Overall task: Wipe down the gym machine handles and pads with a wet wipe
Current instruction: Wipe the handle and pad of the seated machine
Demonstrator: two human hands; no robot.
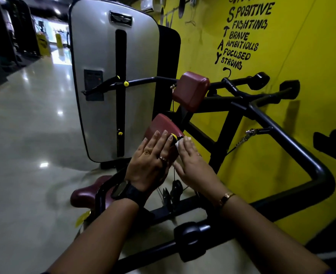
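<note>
Beside the yellow wall (305, 62), the head view shows both hands on the lower maroon pad (159, 123) of the gym machine. The left hand (153, 157) lies flat on the pad's face, fingers straight. The right hand (190, 161) presses the white wet wipe (180, 144) against the pad's right edge, its fingers seemingly extended over the wipe. A second maroon pad (190, 89) sits higher.

Yellow wall (311, 56), black lettering: STAY, POSITIVE, FIGHTING, BRAVE, AMBITIOUS, FOCUSED, STRONG.
</note>
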